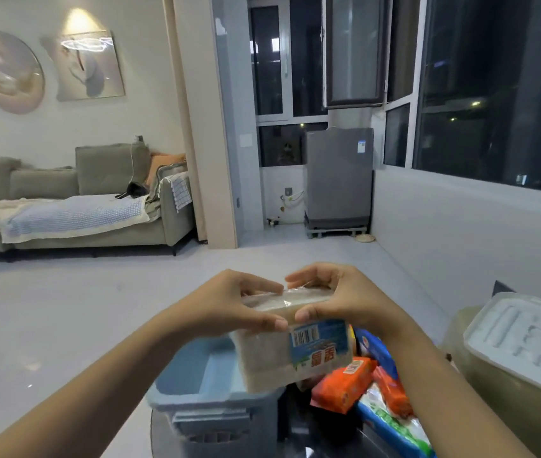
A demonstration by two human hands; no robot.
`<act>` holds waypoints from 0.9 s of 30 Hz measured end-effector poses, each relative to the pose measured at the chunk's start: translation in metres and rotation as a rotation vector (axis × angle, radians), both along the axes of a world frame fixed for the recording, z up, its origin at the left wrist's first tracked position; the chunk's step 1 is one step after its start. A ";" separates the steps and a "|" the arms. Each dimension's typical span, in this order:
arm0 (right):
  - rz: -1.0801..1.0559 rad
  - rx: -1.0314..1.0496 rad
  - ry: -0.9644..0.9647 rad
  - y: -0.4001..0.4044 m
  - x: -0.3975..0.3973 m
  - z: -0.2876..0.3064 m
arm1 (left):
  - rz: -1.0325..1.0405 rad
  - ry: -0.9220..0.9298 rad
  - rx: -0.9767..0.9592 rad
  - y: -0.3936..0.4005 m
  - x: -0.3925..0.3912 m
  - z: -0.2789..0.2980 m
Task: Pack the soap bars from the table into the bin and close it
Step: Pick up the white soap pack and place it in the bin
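Item: clear-wrapped pack of pale soap bars (282, 342) with blue label, held up in the air above the right part of the open blue bin (209, 388). Left hand (229, 305) pinched its far upper edge, fingers curled over, thumb beneath. Right hand (338, 295) gripped the same edge likewise. Orange soap packs (345, 385) and a blue pack (378, 353) lay right of the bin. A white-lidded container (523, 342) stood far right.

both forearms raised ahead, left hand (229, 300) and right hand (335, 297) curled, fingers pinching, thumbs nearest
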State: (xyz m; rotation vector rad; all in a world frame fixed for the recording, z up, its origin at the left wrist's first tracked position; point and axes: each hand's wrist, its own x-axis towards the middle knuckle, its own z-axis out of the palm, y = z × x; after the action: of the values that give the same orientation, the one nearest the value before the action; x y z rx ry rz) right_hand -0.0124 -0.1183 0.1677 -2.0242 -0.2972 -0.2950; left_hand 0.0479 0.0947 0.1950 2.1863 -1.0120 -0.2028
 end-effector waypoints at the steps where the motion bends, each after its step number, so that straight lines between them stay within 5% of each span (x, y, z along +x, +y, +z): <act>1: 0.005 -0.008 -0.004 0.003 0.009 0.000 | 0.020 0.011 -0.026 0.003 0.005 -0.001; 7: -0.024 0.018 -0.037 0.020 0.049 -0.006 | 0.173 0.097 -0.201 0.019 0.029 -0.018; 14: -0.298 0.025 0.037 0.022 0.063 -0.047 | 0.503 -0.029 -0.246 0.021 0.043 -0.041; 18: -0.307 0.083 0.259 0.029 0.064 -0.074 | 0.600 -0.129 -0.103 0.018 0.051 -0.058; 27: -0.285 0.166 0.403 0.049 0.071 -0.105 | 0.675 0.092 0.026 -0.010 0.076 -0.116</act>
State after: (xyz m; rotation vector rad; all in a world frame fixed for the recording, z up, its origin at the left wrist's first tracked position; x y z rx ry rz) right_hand 0.0586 -0.0693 0.0628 -1.9070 0.2612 -0.0776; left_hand 0.1234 0.0845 0.0792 2.3839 -0.1847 0.0005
